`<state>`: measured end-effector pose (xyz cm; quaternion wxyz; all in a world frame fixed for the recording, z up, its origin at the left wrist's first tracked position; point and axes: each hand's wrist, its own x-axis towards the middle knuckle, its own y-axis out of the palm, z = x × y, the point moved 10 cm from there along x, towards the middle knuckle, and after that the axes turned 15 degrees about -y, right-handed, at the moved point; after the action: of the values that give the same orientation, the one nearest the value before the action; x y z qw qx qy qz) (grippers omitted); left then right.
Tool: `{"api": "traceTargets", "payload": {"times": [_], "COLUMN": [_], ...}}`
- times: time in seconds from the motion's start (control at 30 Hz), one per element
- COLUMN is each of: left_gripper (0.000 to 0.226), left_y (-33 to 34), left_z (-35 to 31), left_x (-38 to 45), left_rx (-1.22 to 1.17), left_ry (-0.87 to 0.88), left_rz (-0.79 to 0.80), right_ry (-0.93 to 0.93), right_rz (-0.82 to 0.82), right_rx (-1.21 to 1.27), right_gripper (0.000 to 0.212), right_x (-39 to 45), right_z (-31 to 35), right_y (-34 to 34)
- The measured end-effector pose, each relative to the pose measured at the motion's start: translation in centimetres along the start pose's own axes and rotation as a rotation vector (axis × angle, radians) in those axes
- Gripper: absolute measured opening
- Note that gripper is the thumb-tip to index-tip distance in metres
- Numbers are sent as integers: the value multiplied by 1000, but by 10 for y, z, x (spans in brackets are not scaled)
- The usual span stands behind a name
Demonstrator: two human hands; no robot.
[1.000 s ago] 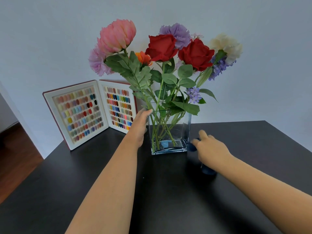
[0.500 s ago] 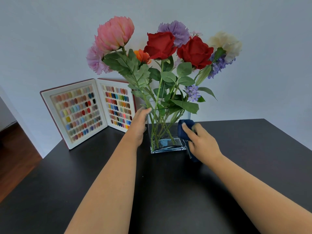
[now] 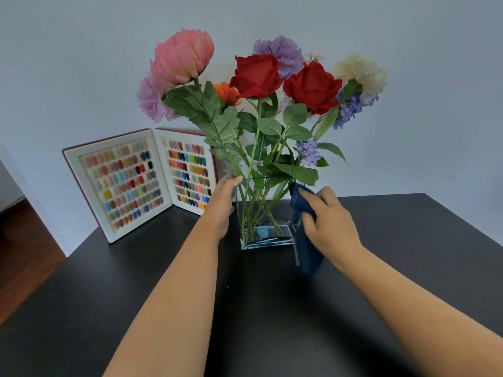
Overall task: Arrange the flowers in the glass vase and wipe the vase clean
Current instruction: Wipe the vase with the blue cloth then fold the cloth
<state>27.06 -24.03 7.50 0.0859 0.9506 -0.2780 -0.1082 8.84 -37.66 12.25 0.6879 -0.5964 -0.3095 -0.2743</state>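
Observation:
A clear rectangular glass vase (image 3: 265, 235) stands on the black table (image 3: 272, 308), holding a bunch of flowers (image 3: 261, 77): pink, lilac, red, orange, cream and purple blooms on green stems. My left hand (image 3: 221, 206) lies flat against the vase's left side, fingertips at its rim. On the vase's right side, my right hand (image 3: 330, 221) presses a dark blue cloth (image 3: 306, 240) near the top edge; the cloth hangs down to the table.
An open book of coloured nail swatches (image 3: 138, 180) leans against the grey wall behind and left of the vase. The table's left edge drops to a wooden floor (image 3: 19, 257). The table's back edge runs just behind the vase.
My right hand lifted the blue cloth from the table beside the vase up to the vase's right side, then higher toward its rim. My left hand stayed on the vase.

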Motion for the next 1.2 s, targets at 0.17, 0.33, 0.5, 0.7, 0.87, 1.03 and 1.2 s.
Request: {"api": "traceTargets", "payload": {"times": [0.17,0.33,0.5,0.7,0.87,1.03,1.2], "left_gripper": [103,103,100,100,99,99,98], "left_y": [2,3,1,0,0,0,1], "left_z": [-2,-5,-3,-4,-3,-2,-1], "left_x": [-3,-8,-6,-4,-3,-4,-5], "left_rx": [7,9,-8,48,45,23,2], "left_ry": [9,6,-9,8,-10,-13,-11], "left_rz": [-10,-18,-28,-30,-21,-25,-31], "right_ry": [-187,-207,-288,-291,-229,-97,-73], "right_rz": [-7,-25,-18,-51,-40,-65,-123], "right_rx": [40,64,11,-91,-99,-84,-42], "right_gripper": [53,57,60,58,56,55,57], "right_x": [19,31,42,38,31,22,21], "right_z": [45,66,80,52,27,-4,2], "right_y": [16,39,40,20,10,-1,3]}}
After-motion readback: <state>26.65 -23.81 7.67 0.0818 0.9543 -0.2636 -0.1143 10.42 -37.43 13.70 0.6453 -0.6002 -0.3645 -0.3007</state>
